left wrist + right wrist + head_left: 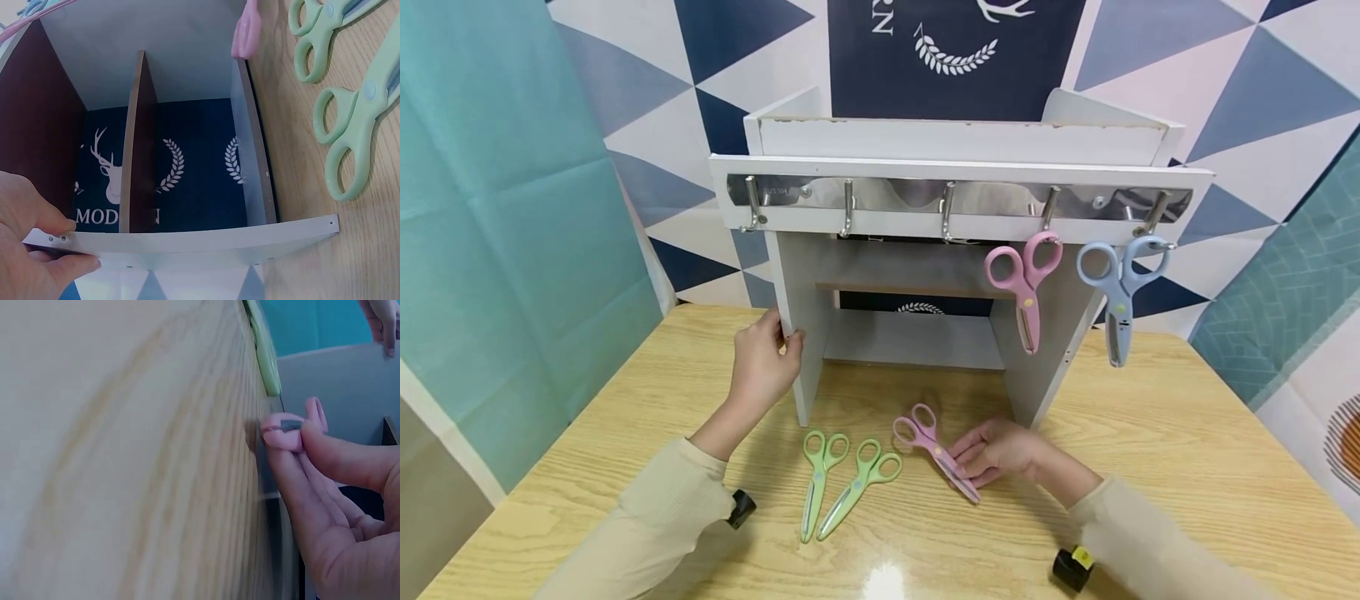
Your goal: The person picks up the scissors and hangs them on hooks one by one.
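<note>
My left hand (pixel 763 354) pinches the front edge of the left side panel (pixel 792 333) of a white shelf, thumb on one face and fingers on the other, as the left wrist view also shows. Low over the table, my right hand (pixel 1000 454) holds pink scissors (pixel 934 448) by the blade end, between thumb and fingers (pixel 340 456); the handle loops point away toward the shelf. Two pairs of green scissors, one on the left (pixel 814 483) and one on the right (pixel 861 483), lie side by side on the table between my hands.
Several metal hooks line the rail (pixel 895 196) on the shelf's front. Another pair of pink scissors (pixel 1026 287) and blue scissors (pixel 1120 296) hang from the two rightmost hooks. The shelf stands on a wooden table (pixel 1150 433) before a patterned backdrop (pixel 662 133).
</note>
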`<action>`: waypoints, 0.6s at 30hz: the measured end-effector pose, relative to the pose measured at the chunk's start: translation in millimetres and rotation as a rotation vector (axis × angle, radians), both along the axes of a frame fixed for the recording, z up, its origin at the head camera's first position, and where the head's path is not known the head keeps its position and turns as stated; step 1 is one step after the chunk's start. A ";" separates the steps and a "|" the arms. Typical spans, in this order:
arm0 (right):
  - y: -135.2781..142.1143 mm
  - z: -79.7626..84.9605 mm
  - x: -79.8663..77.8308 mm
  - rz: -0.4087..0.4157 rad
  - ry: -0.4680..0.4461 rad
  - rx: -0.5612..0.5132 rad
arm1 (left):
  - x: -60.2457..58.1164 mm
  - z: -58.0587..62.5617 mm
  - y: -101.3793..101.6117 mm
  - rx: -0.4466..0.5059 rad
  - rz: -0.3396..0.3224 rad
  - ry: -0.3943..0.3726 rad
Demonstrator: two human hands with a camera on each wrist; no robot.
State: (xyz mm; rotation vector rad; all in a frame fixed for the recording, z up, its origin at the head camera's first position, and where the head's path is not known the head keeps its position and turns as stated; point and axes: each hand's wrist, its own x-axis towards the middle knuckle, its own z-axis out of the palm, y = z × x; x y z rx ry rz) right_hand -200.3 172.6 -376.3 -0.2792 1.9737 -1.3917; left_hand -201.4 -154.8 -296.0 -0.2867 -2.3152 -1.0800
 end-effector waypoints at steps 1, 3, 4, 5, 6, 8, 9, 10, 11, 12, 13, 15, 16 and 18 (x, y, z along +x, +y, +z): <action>-0.3 0.2 0.3 -0.001 0.004 -0.005 | 0.2 0.2 0.1 0.000 0.002 -0.003; -1.2 1.2 0.9 -0.011 0.004 -0.015 | 0.3 0.5 0.0 -0.001 0.005 -0.007; -1.6 1.7 1.1 -0.015 0.001 -0.022 | 0.3 0.5 -0.1 0.000 0.005 -0.008; -1.9 2.3 1.3 -0.016 0.001 -0.026 | 0.2 0.6 -0.2 0.002 0.003 -0.009; -2.1 2.9 1.6 -0.018 -0.001 -0.030 | 0.3 0.6 -0.3 0.003 0.001 -0.008; -2.9 3.7 2.4 -0.029 0.000 -0.037 | 0.3 0.4 -0.4 0.005 0.000 -0.007; -3.2 4.0 2.9 -0.029 0.002 -0.042 | 0.5 0.4 -0.3 0.007 -0.001 -0.005; -3.5 4.5 3.5 -0.028 0.010 -0.044 | 0.6 0.4 -0.2 0.007 -0.002 -0.004; -3.6 4.9 4.2 -0.026 0.018 -0.046 | 0.6 0.1 -0.2 0.007 -0.004 0.001; -3.7 5.2 4.9 -0.030 0.024 -0.049 | 0.6 0.0 -0.2 0.007 -0.005 0.003; -4.1 5.2 5.4 -0.032 0.028 -0.053 | 0.6 0.0 -0.2 0.007 -0.007 0.004; -4.8 6.1 6.7 -0.033 0.037 -0.061 | 0.6 -0.2 -0.1 0.009 -0.013 0.007; -5.1 6.6 7.3 -0.036 0.037 -0.067 | 0.6 -0.3 0.0 0.009 -0.015 0.009; -5.8 7.5 8.5 -0.043 0.034 -0.079 | 0.5 -0.3 0.0 0.006 -0.016 0.009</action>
